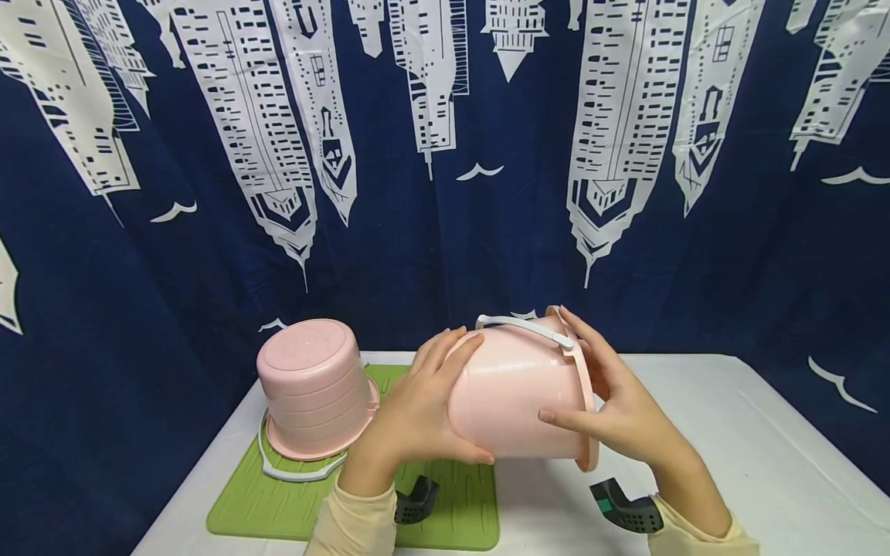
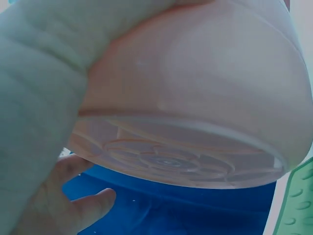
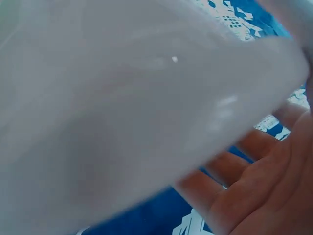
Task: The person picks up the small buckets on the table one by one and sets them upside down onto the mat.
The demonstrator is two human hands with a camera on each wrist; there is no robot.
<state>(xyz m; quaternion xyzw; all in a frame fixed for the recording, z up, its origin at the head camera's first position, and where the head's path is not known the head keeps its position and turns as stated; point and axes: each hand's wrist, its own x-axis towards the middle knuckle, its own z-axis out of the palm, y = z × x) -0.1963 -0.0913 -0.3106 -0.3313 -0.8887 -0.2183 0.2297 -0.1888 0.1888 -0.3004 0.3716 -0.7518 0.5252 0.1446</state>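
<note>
Both hands hold a pink plastic bucket point(image 1: 518, 394) tipped on its side above the table. My left hand point(image 1: 420, 413) grips the base end, thumb low on the near side and fingers over the top. At the rim end, my right hand point(image 1: 629, 409) has its thumb along the outside wall and its fingers at the far side of the rim. The bucket's white handle point(image 1: 526, 325) lies over its upper side. In the left wrist view the ringed underside point(image 2: 171, 161) faces the camera. Blurred bucket wall point(image 3: 122, 122) fills most of the right wrist view.
A second pink bucket point(image 1: 316, 394) stands upside down on a green ridged mat point(image 1: 448, 510) at the left, its pale handle point(image 1: 299, 474) resting on the mat. The white tabletop point(image 1: 730, 432) extends right. A navy curtain point(image 1: 445, 255) with white building prints hangs behind.
</note>
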